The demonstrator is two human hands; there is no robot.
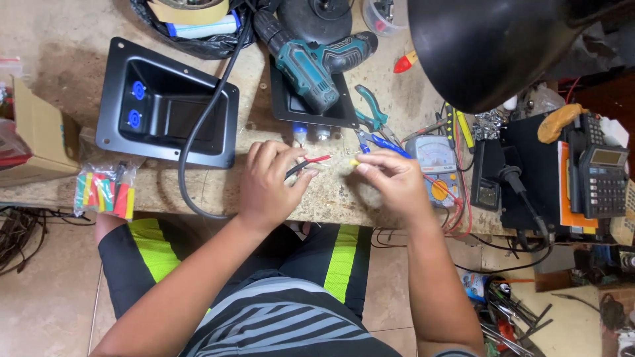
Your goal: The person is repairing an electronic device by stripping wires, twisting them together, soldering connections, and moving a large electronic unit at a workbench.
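- The workbench [66,46] was a worn, stained slab; below its front edge a tiled floor showed, with loose cables at the left.
- On the bench lay a black metal plate [165,106] with two blue sockets, a teal cordless drill [314,63], pliers [372,112] and a meter [436,165] just right of the hands.
- A bag of coloured tubing pieces [106,188] sat at the bench's front edge, a cardboard box [36,132] further left.
- The left hand [268,182] was curled around a black cable [198,125], its red wire end [316,159] sticking out past the fingertips.
- The right hand [397,178] was pinched shut on a small yellow piece [354,162], held near the wire end but apart from it.
- A black lamp shade [496,46] hid the bench's far right corner.
- The yellow piece was too small to identify, and the clutter at the right edge was cut off.
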